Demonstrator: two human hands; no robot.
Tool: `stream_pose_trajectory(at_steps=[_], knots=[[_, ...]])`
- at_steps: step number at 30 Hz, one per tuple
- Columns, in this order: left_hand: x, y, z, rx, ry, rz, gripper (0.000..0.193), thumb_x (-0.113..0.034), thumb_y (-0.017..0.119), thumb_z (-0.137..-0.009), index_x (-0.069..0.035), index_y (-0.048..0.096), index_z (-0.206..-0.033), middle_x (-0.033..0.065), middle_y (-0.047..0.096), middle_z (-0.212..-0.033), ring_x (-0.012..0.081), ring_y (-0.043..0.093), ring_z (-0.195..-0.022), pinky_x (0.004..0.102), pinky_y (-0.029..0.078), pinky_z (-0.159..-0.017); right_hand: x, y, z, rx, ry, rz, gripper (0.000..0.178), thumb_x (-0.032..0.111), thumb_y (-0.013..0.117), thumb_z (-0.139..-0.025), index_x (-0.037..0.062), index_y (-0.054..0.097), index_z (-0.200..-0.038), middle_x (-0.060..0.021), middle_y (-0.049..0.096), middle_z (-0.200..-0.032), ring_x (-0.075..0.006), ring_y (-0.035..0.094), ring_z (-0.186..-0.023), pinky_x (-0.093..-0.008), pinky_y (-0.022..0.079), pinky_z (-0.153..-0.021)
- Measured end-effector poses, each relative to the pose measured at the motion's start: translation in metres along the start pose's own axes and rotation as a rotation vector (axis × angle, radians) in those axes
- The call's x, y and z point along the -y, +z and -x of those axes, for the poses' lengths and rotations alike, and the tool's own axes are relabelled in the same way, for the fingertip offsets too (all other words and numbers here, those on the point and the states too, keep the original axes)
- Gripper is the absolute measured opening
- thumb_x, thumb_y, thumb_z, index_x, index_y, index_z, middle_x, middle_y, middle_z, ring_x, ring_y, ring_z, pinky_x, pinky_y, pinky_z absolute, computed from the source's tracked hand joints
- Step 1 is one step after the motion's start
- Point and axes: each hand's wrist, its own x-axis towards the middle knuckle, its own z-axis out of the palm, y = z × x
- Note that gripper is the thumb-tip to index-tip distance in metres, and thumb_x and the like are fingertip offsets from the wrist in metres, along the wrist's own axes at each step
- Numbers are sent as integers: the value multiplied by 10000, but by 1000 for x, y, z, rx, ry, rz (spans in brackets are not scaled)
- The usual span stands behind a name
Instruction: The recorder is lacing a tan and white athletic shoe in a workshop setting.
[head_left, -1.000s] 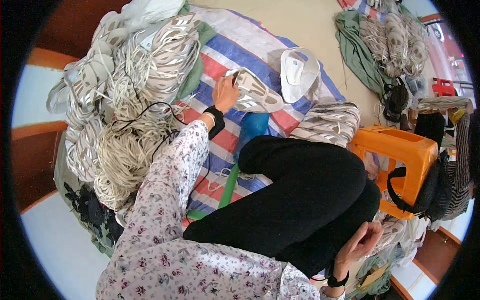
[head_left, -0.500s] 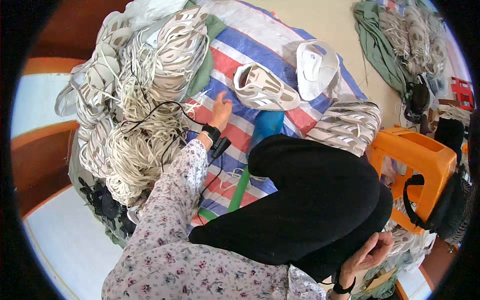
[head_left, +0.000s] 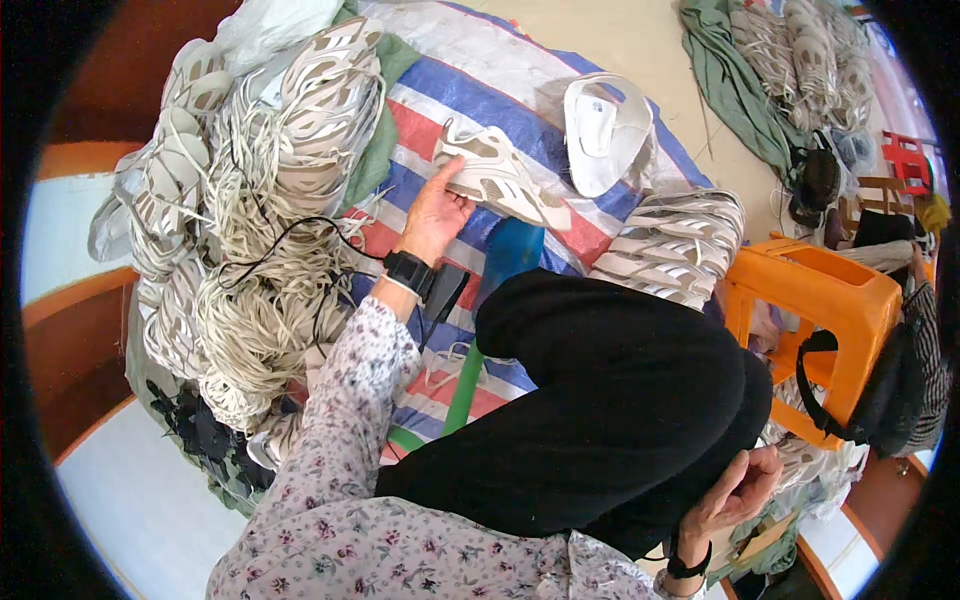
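My left hand point(head_left: 437, 212) is closed on the near left end of a white and beige sneaker upper point(head_left: 503, 183), thumb on top. The upper is tilted over the striped plastic sheet point(head_left: 420, 125). A blue rounded form point(head_left: 513, 250) on a green bar point(head_left: 463, 392) stands just below it, beside my knee. Low at the right, my right hand point(head_left: 735, 492) rests by my black-trousered leg with its fingers curled in. Whether anything is inside those fingers cannot be made out.
Stacked sneaker uppers point(head_left: 330, 110) and a heap of cream laces point(head_left: 265, 330) lie at the left, a black cord point(head_left: 285, 225) across them. A white shoe-shaped tray point(head_left: 607, 135) and another stack of uppers point(head_left: 672, 245) lie right. An orange stool point(head_left: 815, 290) stands beyond my leg.
My left hand has reached forward and taken hold of the sneaker upper, which has turned and tilted. My right hand stays by my leg. The whole view has shifted slightly.
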Motion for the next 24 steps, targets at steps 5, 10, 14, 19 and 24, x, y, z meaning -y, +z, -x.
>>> stream_pose_trajectory(at_steps=[5,10,14,19,24], knots=[[18,103,47,346,23,-103,366,-189,672,-905,-45,596,-1232,47,669,-1157,186,636,-1068,349,493,-957,5,1,-4,4,5,6,207,168,576,-944,20,485,-833,-57,435,-792,-193,435,-765,-337,369,-699],[62,185,35,234,64,-249,207,-162,718,-843,-26,679,-993,44,696,-917,158,674,-786,289,540,-690,9,-1,-3,37,60,46,212,190,534,-979,41,462,-848,-35,398,-798,-150,401,-757,-285,344,-734],[98,209,-41,148,387,-703,203,-173,717,-822,-48,646,-678,-2,586,-613,102,529,-508,286,378,-446,4,-3,4,48,60,-73,238,227,538,-979,34,474,-854,-42,411,-808,-157,415,-775,-297,354,-722],[109,203,-111,244,440,-1179,311,-260,674,-790,49,663,-761,151,668,-763,214,636,-671,353,480,-584,-5,-3,5,18,82,-48,285,274,560,-973,21,473,-874,-48,406,-816,-169,410,-782,-311,354,-743],[108,191,-89,111,671,-1419,481,-251,706,-737,-25,636,-1155,236,659,-1003,401,622,-1006,433,492,-925,-6,-6,-1,31,120,28,287,255,553,-968,25,446,-834,-48,396,-796,-169,415,-768,-319,350,-727]])
